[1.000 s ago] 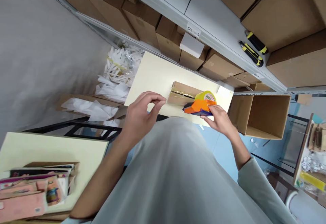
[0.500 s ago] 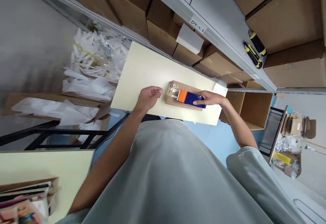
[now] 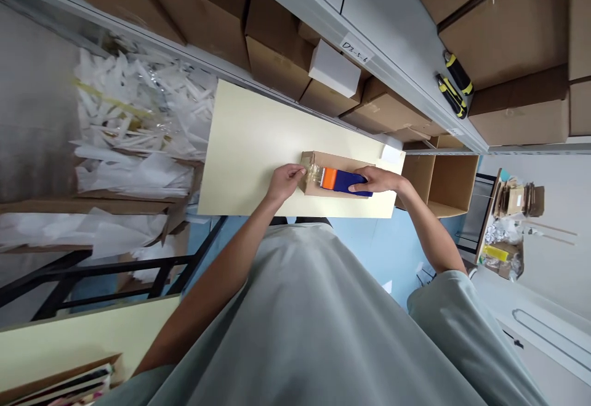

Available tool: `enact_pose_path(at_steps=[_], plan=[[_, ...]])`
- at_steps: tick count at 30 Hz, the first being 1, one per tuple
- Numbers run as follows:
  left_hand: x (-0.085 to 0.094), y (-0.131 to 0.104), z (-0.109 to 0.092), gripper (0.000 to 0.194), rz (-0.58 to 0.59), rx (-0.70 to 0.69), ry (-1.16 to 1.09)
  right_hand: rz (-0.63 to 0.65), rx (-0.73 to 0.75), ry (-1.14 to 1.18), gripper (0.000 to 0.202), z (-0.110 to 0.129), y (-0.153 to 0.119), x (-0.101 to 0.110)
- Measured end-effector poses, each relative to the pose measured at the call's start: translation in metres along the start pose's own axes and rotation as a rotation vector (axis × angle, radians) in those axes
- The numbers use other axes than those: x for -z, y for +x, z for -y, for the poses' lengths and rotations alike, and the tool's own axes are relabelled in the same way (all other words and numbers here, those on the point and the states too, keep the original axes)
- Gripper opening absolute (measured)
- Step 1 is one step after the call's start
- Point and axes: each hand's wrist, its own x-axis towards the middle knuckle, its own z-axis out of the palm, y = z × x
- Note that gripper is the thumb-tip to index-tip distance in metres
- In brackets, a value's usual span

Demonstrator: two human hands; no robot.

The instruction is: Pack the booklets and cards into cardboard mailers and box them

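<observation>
A narrow brown cardboard box lies on the pale yellow tabletop. My right hand is wrapped over the back end of a blue and orange tape dispenser, which rests along the box's top with its toothed edge facing left. Shiny clear tape shows on the box between that edge and the left end. At this left end my left hand has thumb and forefinger pinched together, the tips against the tape and box edge. What sits between those fingertips is too small to make out.
Cardboard boxes and a small white box fill the shelf behind the table. Two yellow-black utility knives lie on the upper shelf. White paper scraps are heaped at left; an open carton stands at right.
My left hand has moved right, from beside the box to its left end. My right hand keeps the tape dispenser on the box. The whole view has shifted slightly.
</observation>
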Motion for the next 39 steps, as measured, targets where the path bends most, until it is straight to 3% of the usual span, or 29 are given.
enact_pose_path(at_steps=[2, 7, 12, 19, 22, 26, 29, 31, 34, 39], plan=[[-0.001, -0.008, -0.001, 0.044, -0.090, -0.030, 0.057, 0.000, 0.005, 0.012, 0.050, -0.001, -0.001, -0.002], [-0.012, -0.039, -0.013, 0.031, -0.154, -0.206, 0.177, -0.014, 0.028, 0.014, 0.042, -0.009, -0.002, -0.006], [-0.040, -0.048, -0.018, 0.027, -0.272, -0.202, 0.282, -0.037, 0.037, -0.109, 0.031, -0.018, 0.005, -0.005], [-0.055, -0.047, -0.021, 0.029, -0.416, -0.096, 0.361, -0.041, 0.068, -0.290, 0.044, -0.022, 0.010, 0.003], [-0.063, -0.046, -0.023, 0.029, -0.491, -0.078, 0.370, -0.027, 0.106, -0.230, 0.042, -0.057, -0.014, 0.017], [-0.077, -0.043, -0.026, 0.026, -0.565, -0.088, 0.383, 0.124, 0.186, -0.002, 0.050, -0.144, -0.072, 0.046], [-0.087, -0.042, -0.031, 0.029, -0.595, -0.091, 0.413, 0.158, 0.193, 0.083, 0.058, -0.205, -0.102, 0.063], [-0.091, -0.041, -0.033, 0.035, -0.579, -0.099, 0.439, 0.155, 0.183, 0.102, 0.059, -0.234, -0.102, 0.067], [-0.094, -0.038, -0.036, 0.047, -0.516, -0.106, 0.496, 0.182, 0.182, 0.119, 0.059, -0.262, -0.079, 0.064], [-0.101, -0.033, -0.036, 0.054, -0.592, -0.066, 0.513, 0.158, 0.144, 0.102, 0.054, -0.281, -0.040, 0.046]])
